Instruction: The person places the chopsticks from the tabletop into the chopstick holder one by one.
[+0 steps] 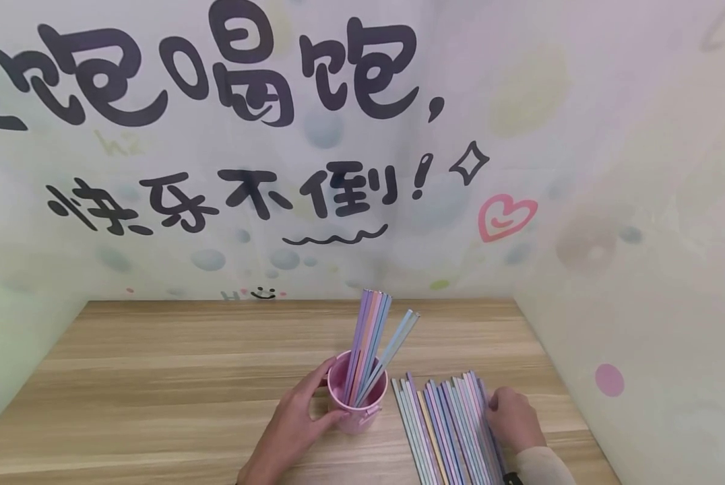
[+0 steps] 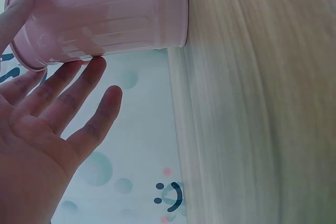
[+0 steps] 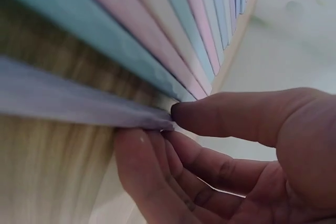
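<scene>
A pink cup [image 1: 356, 419], shaped like a small bucket, stands upright on the wooden table with several pastel chopsticks [image 1: 368, 337] leaning in it. My left hand [image 1: 296, 421] holds it from the left, thumb on the near side and fingertips on the far side. In the left wrist view the fingers [image 2: 84, 90] touch the cup's wall. To the cup's right lies a row of chopsticks [image 1: 447, 424] in purple, pink, blue and green. At that row's right edge my right hand [image 1: 515, 417] pinches the end of a purple chopstick [image 3: 79, 98] between thumb and fingers.
The wooden table [image 1: 186, 384] meets a printed back wall [image 1: 247, 269] behind the cup. A pale side wall [image 1: 659, 323] rises close to the right of my right hand. One yellowish chopstick [image 1: 432, 431] lies within the row.
</scene>
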### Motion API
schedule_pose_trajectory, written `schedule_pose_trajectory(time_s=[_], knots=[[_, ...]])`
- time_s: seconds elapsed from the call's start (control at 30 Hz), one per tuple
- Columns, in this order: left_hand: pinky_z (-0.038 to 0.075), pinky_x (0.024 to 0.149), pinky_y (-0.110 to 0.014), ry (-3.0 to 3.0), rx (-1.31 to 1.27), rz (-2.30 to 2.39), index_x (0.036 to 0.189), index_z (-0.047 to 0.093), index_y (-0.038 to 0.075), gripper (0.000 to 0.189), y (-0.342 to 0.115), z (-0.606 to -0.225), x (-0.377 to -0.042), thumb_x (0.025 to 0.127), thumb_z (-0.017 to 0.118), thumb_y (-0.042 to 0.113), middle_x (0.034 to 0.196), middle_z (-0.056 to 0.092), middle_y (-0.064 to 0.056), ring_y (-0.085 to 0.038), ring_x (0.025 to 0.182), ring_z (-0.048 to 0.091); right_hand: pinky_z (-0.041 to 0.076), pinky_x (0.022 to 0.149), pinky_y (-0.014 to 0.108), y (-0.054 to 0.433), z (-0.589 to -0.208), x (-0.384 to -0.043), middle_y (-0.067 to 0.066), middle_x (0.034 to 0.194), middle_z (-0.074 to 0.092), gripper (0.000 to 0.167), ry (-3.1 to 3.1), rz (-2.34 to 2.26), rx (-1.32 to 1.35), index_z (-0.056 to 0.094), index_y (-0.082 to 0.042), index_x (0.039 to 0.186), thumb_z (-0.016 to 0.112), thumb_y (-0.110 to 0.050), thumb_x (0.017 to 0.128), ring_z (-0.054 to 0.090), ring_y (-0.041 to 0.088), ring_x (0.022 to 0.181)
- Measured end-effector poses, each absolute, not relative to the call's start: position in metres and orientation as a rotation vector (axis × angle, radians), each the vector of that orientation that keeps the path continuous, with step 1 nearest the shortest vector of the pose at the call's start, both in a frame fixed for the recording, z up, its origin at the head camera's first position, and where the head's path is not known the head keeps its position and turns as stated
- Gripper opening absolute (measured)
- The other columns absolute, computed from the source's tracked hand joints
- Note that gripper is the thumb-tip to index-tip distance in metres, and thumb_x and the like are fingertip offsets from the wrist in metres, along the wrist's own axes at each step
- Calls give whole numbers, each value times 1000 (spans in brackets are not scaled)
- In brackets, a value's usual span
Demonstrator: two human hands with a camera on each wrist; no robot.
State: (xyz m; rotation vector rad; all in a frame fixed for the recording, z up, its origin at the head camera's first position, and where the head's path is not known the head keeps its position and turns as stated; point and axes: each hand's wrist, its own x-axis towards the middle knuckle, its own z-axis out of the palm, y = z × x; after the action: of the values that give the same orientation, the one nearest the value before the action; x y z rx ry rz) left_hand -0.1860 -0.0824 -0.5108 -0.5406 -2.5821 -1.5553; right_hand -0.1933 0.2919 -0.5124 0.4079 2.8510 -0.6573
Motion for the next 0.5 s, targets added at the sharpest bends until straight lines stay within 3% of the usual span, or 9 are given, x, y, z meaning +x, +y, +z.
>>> schedule_pose_trajectory(time_s=[0.23,0.5], knots=[[48,103,-46,-2576,-549,-1532,151,37,39,89,-83,-512,-186,78,85,24,136,59,6,-14,117,60,54,56,37,299,-517,-192,13,75,62,15,2877,-687,377,63,10,89,64,-4,87,60,23,66],[50,102,-43,-2583,-538,-1560,150,37,43,87,-83,-512,-187,78,85,26,137,58,10,-7,116,58,55,56,35,309,-505,-189,10,77,64,20,2884,-912,379,62,11,95,62,-9,90,60,20,65]])
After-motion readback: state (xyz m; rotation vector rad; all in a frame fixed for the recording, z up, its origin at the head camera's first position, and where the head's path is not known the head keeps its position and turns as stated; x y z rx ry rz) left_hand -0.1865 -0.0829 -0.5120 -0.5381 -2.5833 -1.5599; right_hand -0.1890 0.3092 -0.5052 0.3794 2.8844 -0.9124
